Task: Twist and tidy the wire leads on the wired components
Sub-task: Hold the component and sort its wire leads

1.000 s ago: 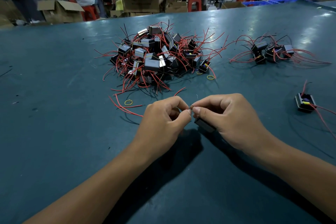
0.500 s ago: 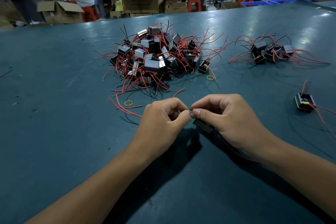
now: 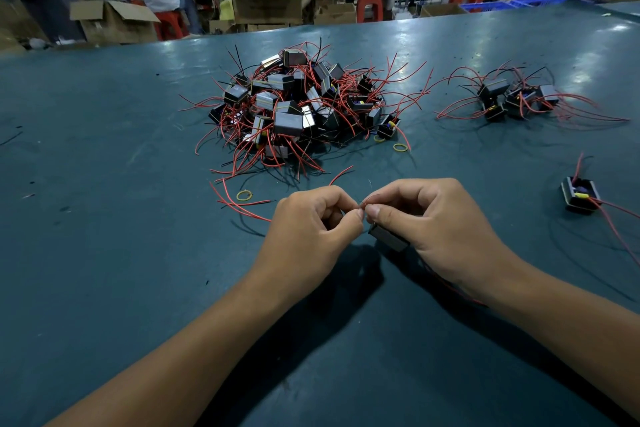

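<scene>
Both hands meet over the bench (image 3: 104,253), fingertips touching. The left hand (image 3: 311,232) pinches the bare tip of a red wire lead (image 3: 367,200) between thumb and forefinger. The right hand (image 3: 436,229) pinches the same lead just beside it and curls around the dark component (image 3: 388,237), tucked under its fingers. The lead runs across, from one pinch to the other, so twisting likely falls to the left fingers. The large pile (image 3: 298,107) of untidied components lies beyond both hands.
</scene>
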Demonstrator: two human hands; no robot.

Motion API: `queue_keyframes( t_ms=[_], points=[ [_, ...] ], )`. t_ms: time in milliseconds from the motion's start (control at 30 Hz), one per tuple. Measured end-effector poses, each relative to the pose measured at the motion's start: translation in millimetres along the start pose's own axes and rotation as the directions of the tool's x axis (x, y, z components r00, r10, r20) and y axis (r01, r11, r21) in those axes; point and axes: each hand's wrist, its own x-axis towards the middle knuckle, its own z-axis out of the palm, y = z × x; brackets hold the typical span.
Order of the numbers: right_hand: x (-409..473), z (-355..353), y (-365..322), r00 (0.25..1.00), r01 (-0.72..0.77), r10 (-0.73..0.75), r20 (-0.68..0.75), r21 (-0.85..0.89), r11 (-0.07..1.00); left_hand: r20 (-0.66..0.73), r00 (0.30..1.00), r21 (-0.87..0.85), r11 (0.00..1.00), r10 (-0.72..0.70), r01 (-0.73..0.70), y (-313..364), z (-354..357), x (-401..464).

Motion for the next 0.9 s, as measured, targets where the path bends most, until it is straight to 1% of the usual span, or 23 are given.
queue_keyframes(
  t_ms=[267,700,900],
  points=[
    [0.4,-0.2,-2.1,1.0,-0.01,0.01,0.01,-0.001,1.0,-0.007,1.0,-0.023,1.0,-0.002,0.002,0.6,0.0,-0.7],
    [0.6,1.2,-5.1,0.999,-0.038,0.036,0.025,0.067,0.997,0.009,1.0,-0.063,0.998,-0.018,0.018,1.2,1.5,-0.5],
    [-0.2,1.9,-9.1,1.0,-0.018,0.018,-0.003,-0.023,1.0,0.006,1.0,-0.051,0.999,-0.01,0.01,5.3,1.5,-2.7]
  ],
)
